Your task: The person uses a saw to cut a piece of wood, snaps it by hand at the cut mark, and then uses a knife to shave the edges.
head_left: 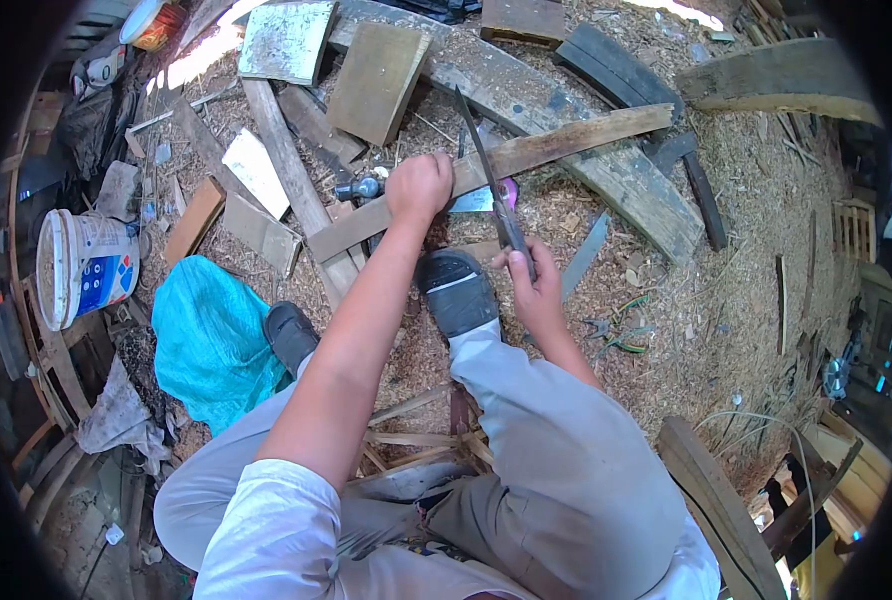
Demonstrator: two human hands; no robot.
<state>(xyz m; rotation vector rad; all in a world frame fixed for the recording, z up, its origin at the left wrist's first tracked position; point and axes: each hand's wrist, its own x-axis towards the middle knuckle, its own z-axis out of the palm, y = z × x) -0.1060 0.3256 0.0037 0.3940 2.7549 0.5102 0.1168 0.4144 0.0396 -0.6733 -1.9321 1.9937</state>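
Observation:
A long wooden slat (581, 137) slants across in front of my shoes, its right part overlapping a thick weathered plank (646, 200). My left hand (421, 188) is closed over the slat left of its middle. In my right hand (534, 285) is a long, narrow, dark-bladed tool (479, 150), with fingers wrapped round its lower end. The blade points up and away and crosses the slat just right of my left hand. My right shoe (458, 292) is just below the slat. A purple round object (509, 190) shows beside the blade, partly hidden.
Wood shavings cover the ground. Green-handled pliers (626, 338), a metal strip (586, 255) and a hammer (701, 190) lie to the right. Wood blocks (376, 80) lie ahead. A turquoise sack (211, 340) and a white bucket (91, 265) are on the left.

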